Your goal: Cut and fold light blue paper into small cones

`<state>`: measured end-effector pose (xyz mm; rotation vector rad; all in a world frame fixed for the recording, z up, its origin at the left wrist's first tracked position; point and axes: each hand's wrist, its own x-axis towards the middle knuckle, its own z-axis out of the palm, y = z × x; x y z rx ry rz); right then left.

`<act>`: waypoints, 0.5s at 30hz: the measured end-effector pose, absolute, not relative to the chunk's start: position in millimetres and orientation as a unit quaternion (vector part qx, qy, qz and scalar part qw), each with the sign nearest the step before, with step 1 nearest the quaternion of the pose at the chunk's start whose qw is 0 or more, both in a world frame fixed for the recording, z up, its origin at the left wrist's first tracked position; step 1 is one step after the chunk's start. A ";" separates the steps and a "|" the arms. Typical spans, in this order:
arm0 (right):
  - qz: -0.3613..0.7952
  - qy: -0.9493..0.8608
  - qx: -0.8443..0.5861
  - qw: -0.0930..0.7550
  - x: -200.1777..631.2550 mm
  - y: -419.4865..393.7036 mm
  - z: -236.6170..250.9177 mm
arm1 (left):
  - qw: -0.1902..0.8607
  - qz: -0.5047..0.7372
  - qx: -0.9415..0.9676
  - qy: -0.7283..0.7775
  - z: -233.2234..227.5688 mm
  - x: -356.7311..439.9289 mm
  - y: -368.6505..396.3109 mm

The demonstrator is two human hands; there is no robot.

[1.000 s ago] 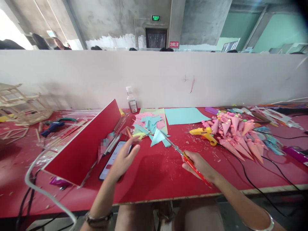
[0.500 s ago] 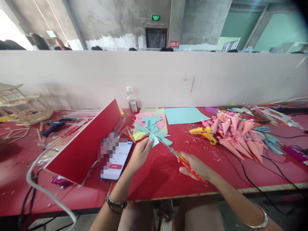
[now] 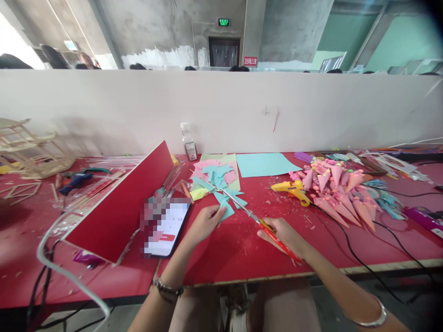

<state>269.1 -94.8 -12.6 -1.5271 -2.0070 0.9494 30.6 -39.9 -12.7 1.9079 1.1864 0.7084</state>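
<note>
A small piece of light-blue paper is pinched between the thumb and fingers of my left hand, just over the red table. My right hand is closed round the red and yellow handles of long-bladed scissors. Their silver blades point up and left, past the held paper and over a heap of cut paper scraps. Pink and light-blue scraps make up the heap, with a pale yellow sheet partly under it. How far the blades are apart is hard to make out.
A phone lies left of my left hand, beside an upright red board. To the right are a yellow glue gun with its cord and a pile of pink cones. Behind stand a bottle and a light-blue sheet.
My left hand has shifted slightly right and down with its paper piece, which is now apart from the blades. The scissors have moved slightly right; more light-blue paper shows on the heap.
</note>
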 end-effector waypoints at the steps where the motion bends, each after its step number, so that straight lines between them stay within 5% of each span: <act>1: 0.340 -0.726 -0.553 0.228 271.4 -95.3 -12.5 | 0.343 0.241 0.772 0.478 -15.2 28.8 -40.9; 8: 0.334 -0.707 -0.566 0.261 287.1 -99.2 -17.4 | 0.040 0.139 0.823 0.549 -19.2 36.4 -29.0; 15: 0.332 -0.684 -0.580 0.293 296.4 -104.4 -31.3 | 0.014 0.105 0.858 0.502 -23.9 77.1 18.2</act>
